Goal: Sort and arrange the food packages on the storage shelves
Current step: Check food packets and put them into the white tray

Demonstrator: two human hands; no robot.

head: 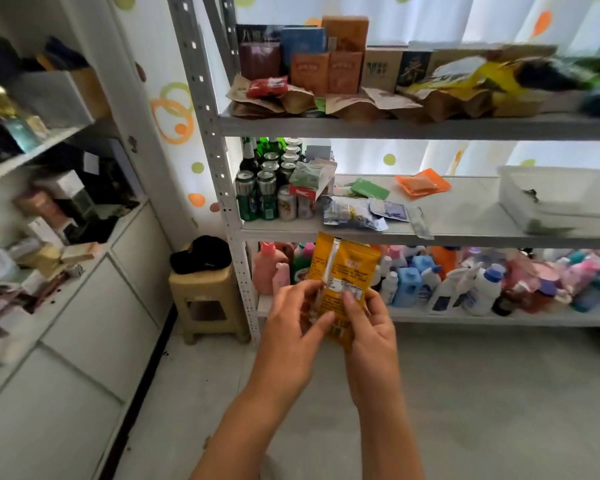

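Note:
A yellow-orange food packet [343, 268] stands upright in front of the grey metal shelf unit [219, 161], held by both hands at its lower half. My left hand [291, 323] pinches its left edge and my right hand [371, 327] grips its right side, thumb on the printed back. On the middle shelf [465, 202] lie a silver-blue packet [352, 211], a green packet [369, 188] and an orange pouch [423, 183]. The top shelf [395, 128] carries several boxes and brown paper pouches [361, 102].
Cans and green bottles [267, 181] crowd the middle shelf's left end; a white plastic bin [561, 199] sits at its right. Cleaning bottles [447, 282] fill the bottom shelf. A beige stool [205, 292] with a black cap stands left of the shelf. White cabinets [66, 323] line the left.

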